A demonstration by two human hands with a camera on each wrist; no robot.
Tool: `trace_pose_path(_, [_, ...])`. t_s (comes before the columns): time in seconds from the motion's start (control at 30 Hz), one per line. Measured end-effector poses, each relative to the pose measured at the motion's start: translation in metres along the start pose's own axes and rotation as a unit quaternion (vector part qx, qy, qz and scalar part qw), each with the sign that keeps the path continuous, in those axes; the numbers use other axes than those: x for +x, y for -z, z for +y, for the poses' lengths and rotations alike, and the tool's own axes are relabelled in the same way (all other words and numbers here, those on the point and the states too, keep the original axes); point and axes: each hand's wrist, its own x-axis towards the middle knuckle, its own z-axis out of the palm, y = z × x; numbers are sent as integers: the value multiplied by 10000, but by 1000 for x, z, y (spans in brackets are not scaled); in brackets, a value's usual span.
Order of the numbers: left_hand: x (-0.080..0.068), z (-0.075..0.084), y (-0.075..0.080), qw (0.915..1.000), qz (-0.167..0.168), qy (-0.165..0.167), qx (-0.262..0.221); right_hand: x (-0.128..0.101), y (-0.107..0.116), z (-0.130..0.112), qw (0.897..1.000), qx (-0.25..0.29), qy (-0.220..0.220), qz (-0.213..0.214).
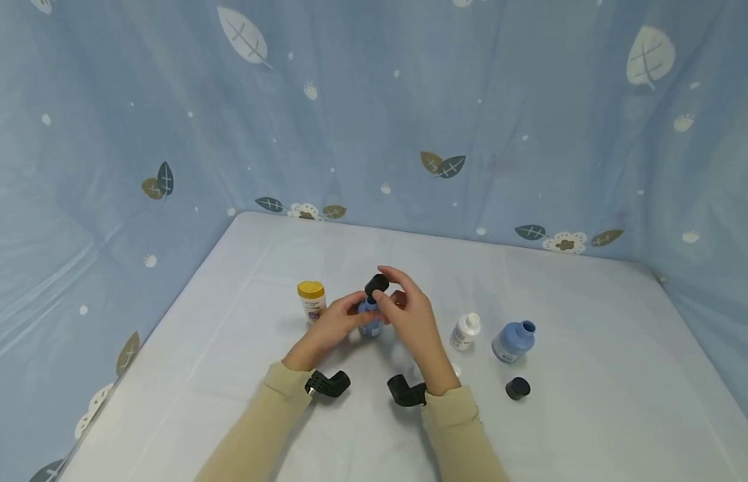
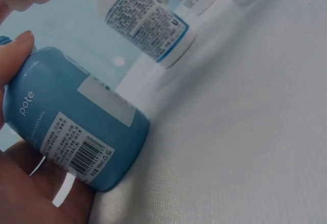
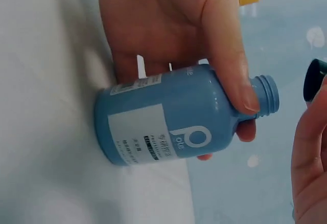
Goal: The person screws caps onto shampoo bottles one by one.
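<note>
Fingers (image 3: 240, 81) of the left hand (image 1: 331, 328) curl round a blue bottle (image 3: 173, 119), thumb along its shoulder, holding it upright on the white table (image 1: 590, 415) near the middle. The bottle's threaded neck is uncovered. Fingers of the right hand (image 1: 412, 318) pinch a black cap (image 1: 376, 285) just above the neck. To the left stands a yellow-capped bottle (image 1: 312, 300); to the right, a small white bottle (image 1: 466, 331), a second open blue bottle (image 1: 513, 341), and a loose black cap (image 1: 517, 388) nearer.
</note>
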Motion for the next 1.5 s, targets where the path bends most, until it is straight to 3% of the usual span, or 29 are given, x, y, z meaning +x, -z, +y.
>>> trace_pose_path(0.13, [0, -3, 0, 9998, -31, 9, -175, -9, -4, -14, 9993, 28, 43, 374])
trace_pose_path(0.4, [-1, -3, 0, 9996, 31, -4, -278, -12, -14, -9, 9972, -224, 300, 643])
trace_pose_path(0.53, [-6, 13, -2, 9995, 38, 23, -322, -10, -17, 0, 9961, -397, 487, 626])
trace_pose_path(0.63, [-11, 24, -4, 9999, 115, 22, -123, -6, -19, 17, 9943, -628, 616, 604])
trace_pose_path(0.83, [-12, 26, -5, 9979, 329, -198, 530, -3, -21, 36, 9894, -1033, 837, 589])
trace_pose_path(0.9, [-11, 26, -5, 9962, 385, -301, 722, -3, -21, 37, 9875, -1137, 918, 587])
trace_pose_path(1.03, [-5, 10, -5, 9938, 500, -376, 917, -4, -21, 40, 9851, -1288, 999, 554])
trace_pose_path(1.2, [1, -7, -6, 9944, 588, -416, 769, -5, -24, 43, 9809, -1548, 1020, 593])
trace_pose_path(1.37, [0, -8, -7, 9939, 706, -448, 724, -5, -28, 43, 9765, -1737, 1047, 730])
trace_pose_path(1.5, [-3, 0, -8, 9937, 744, -400, 741, -6, -29, 42, 9742, -1815, 1092, 775])
